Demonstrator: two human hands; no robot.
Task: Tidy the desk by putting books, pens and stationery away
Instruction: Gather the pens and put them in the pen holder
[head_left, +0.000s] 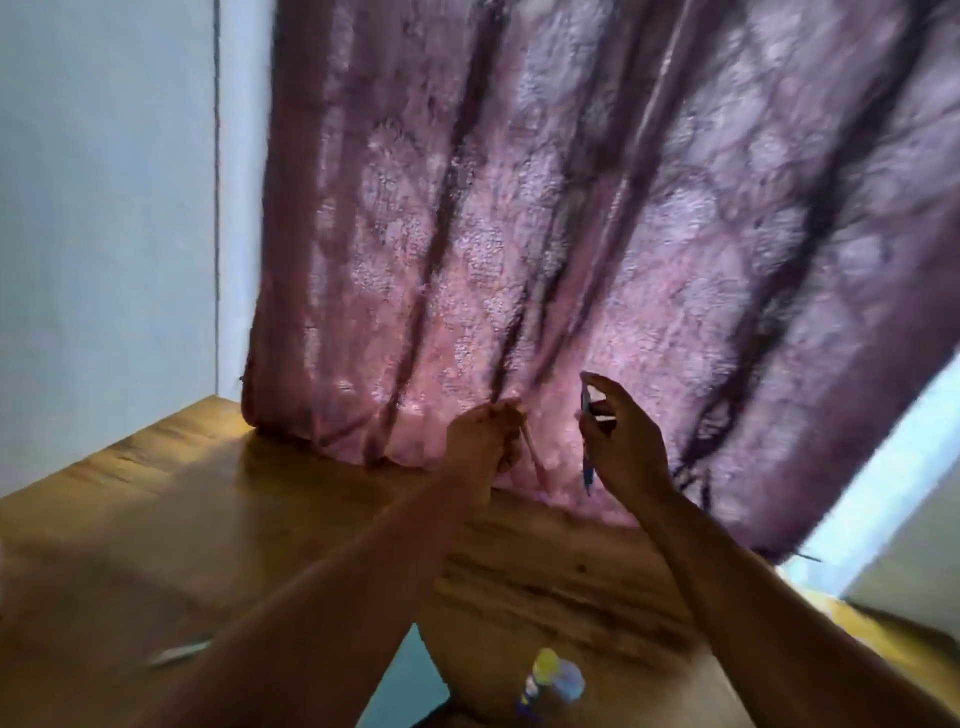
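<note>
Head view showed the left hand (480, 441) pinching a thin pinkish pen (534, 457), which slanted down below its fingers. The right hand (621, 441) gripped a slim blue pen (587, 467), upright inside its curled fingers, above the glossy wooden desk (182, 519).

Curtain (571, 234) blocks desk (208, 509) rear (left side open).

The desk (208, 519) runs back to the curtain (571, 234), whose hem rests on its far edge. Left of the curtain stands the wall (104, 208). Before the curtain, above the desk, the left hand (480, 441) holds a pen (535, 457), and the right hand (621, 441) beside it holds another pen (587, 467). Nearer than the hands, a bottle (553, 680) lies on the desk; left of it lies a marker (179, 652).
</note>
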